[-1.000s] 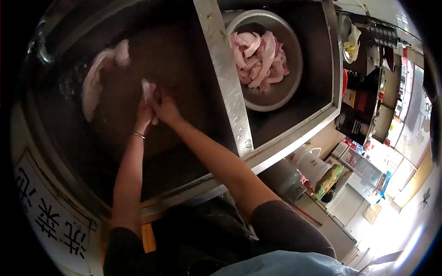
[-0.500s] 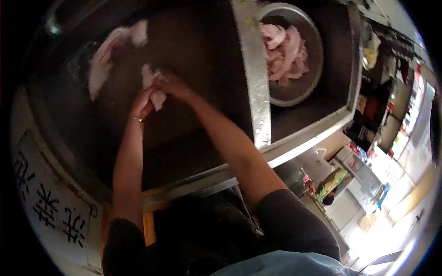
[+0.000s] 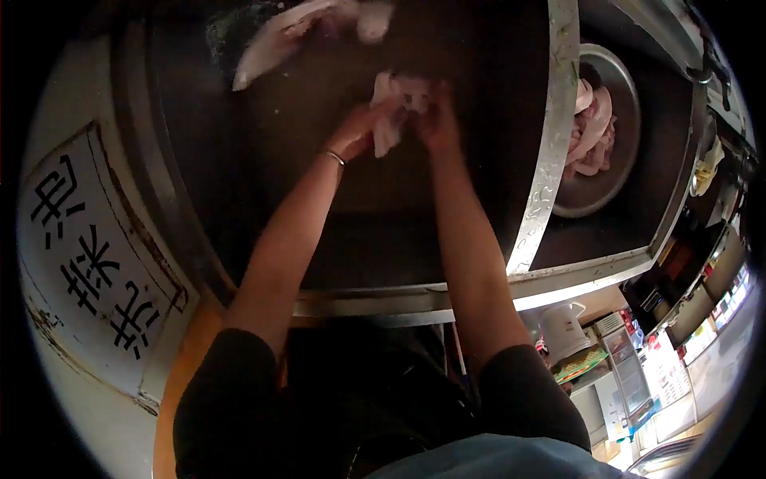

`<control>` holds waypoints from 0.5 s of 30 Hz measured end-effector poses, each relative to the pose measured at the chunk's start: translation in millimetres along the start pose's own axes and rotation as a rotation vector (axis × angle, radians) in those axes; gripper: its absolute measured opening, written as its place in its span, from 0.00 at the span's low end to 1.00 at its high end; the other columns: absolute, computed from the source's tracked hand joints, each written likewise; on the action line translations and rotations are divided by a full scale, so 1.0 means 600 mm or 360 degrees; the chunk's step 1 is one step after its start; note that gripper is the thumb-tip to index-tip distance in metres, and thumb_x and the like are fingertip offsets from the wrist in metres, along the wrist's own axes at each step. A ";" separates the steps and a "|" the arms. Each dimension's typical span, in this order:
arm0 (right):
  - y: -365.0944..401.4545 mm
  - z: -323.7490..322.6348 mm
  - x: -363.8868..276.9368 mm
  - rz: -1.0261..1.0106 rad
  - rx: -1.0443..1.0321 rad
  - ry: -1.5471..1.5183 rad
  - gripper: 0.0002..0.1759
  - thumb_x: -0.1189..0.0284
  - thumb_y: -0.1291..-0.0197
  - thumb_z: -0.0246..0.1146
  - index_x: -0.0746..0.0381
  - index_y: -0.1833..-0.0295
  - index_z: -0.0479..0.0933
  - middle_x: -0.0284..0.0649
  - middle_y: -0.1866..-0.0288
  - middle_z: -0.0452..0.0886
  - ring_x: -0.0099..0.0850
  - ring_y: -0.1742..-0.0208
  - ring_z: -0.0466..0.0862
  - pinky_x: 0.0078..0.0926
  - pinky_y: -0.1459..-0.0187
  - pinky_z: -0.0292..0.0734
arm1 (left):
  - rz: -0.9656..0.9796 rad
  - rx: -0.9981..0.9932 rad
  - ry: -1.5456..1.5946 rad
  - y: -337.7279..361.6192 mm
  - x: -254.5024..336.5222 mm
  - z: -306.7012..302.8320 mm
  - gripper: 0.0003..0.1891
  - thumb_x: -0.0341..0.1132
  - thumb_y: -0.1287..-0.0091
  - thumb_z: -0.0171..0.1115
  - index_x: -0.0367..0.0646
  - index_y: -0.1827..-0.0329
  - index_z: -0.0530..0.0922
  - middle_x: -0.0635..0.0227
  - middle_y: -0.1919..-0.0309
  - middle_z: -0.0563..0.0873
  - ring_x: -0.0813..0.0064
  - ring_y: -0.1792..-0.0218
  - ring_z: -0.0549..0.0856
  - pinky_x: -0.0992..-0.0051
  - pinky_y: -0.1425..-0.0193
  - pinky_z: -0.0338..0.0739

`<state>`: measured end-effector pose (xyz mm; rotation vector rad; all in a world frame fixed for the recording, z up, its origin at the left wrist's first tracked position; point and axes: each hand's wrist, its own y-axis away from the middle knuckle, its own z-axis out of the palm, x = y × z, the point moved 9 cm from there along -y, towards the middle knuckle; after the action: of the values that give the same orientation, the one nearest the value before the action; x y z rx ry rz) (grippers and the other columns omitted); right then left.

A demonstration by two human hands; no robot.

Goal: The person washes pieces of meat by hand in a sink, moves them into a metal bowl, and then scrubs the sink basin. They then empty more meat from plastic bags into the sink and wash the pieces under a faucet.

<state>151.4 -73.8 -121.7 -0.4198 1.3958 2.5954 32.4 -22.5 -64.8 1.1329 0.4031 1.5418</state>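
Note:
A pale pink piece of raw meat (image 3: 388, 120) is stretched between my two hands over the dark, murky sink (image 3: 367, 243). My left hand (image 3: 357, 134), with a bracelet at the wrist, grips its left side. At its right end is my right hand (image 3: 438, 124), closed on the edge; those fingers are dim and partly blurred. Farther back in the same basin lies a long pale strip of raw meat (image 3: 279, 40), with a rounder pale piece (image 3: 373, 21) at its right end.
Across a wet metal divider (image 3: 542, 176), a steel bowl (image 3: 626, 136) holds several raw meat strips (image 3: 592, 132) in the right-hand basin. The sink's front rim (image 3: 375, 303) runs before my body. A white sign with black characters (image 3: 96, 263) is at the left.
The view has shifted, so the sink's contents sit differently in it. My hands, close together before, are now farther apart, with the meat spread between them.

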 end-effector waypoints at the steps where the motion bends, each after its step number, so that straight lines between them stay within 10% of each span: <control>1: 0.009 0.034 0.009 -0.0070 -0.0236 0.0215 0.13 0.63 0.44 0.60 0.56 0.55 0.73 0.36 0.56 0.77 0.32 0.54 0.77 0.33 0.54 0.75 | 0.0013 -0.0143 -0.0029 0.002 -0.001 0.014 0.18 0.41 0.39 0.60 0.43 0.50 0.72 0.72 0.63 0.80 0.78 0.58 0.78 0.74 0.51 0.71; 6: -0.022 0.025 -0.031 -0.0473 -0.0192 0.1060 0.10 0.65 0.43 0.58 0.57 0.59 0.73 0.35 0.58 0.77 0.33 0.55 0.77 0.32 0.56 0.75 | 0.0279 0.0103 -0.0039 -0.005 0.005 -0.033 0.17 0.39 0.39 0.60 0.43 0.49 0.73 0.71 0.60 0.79 0.77 0.58 0.78 0.74 0.50 0.71; 9: -0.035 -0.018 -0.039 0.0034 0.0331 0.0035 0.12 0.62 0.43 0.58 0.57 0.57 0.72 0.34 0.57 0.76 0.32 0.52 0.76 0.32 0.54 0.74 | 0.0483 0.0175 -0.0290 -0.028 0.018 -0.074 0.13 0.38 0.37 0.56 0.42 0.53 0.74 0.71 0.64 0.79 0.78 0.64 0.77 0.76 0.59 0.72; 15: 0.021 0.085 -0.003 -0.0518 -0.0153 0.2028 0.17 0.61 0.41 0.56 0.62 0.54 0.74 0.33 0.58 0.77 0.28 0.58 0.75 0.29 0.57 0.72 | 0.0514 0.0441 -0.0842 -0.047 0.027 -0.090 0.16 0.43 0.34 0.49 0.39 0.59 0.77 0.72 0.71 0.79 0.81 0.71 0.76 0.77 0.68 0.73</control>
<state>141.0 -38.2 -84.3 -2.3283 1.1911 2.0366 5.5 18.0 -105.1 1.8339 0.0729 1.4077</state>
